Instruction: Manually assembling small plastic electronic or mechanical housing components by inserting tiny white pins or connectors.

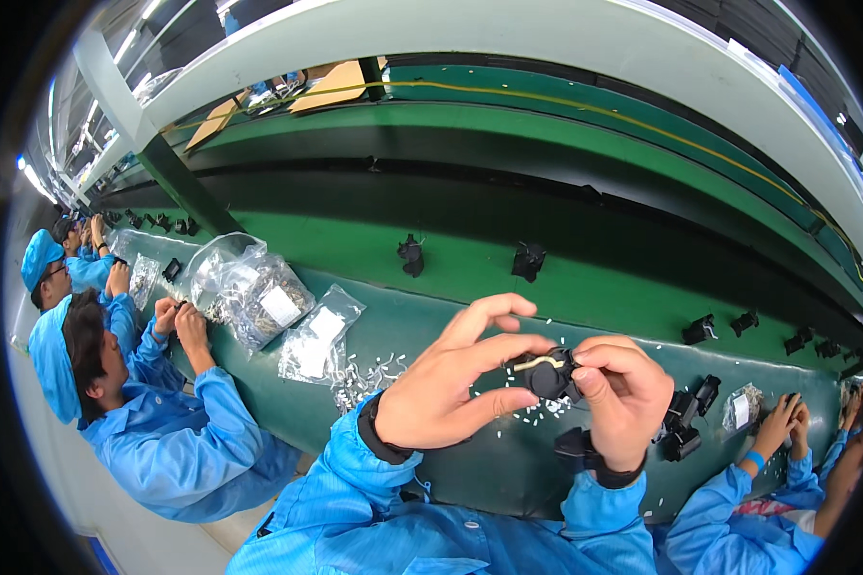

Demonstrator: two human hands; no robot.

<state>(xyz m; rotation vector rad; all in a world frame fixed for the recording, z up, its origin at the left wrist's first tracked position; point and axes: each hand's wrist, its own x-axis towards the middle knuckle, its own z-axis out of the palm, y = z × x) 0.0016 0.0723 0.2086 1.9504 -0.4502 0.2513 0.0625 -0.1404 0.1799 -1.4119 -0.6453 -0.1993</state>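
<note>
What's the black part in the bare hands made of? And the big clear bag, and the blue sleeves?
Black part: probably hard plastic, smooth and dark, with clean-edged shapes.
Big clear bag: likely thin plastic film; it's see-through, shiny and wrinkled.
Blue sleeves: seemingly cloth, slightly shiny, since they crease softly.

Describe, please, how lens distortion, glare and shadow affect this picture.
Head view: the white beam bends into an arc; head view: the large clear bag carries bright glare; head view: probable shadow darkens the far side of the green belt; head view: the held black part shows little surface detail.
</note>
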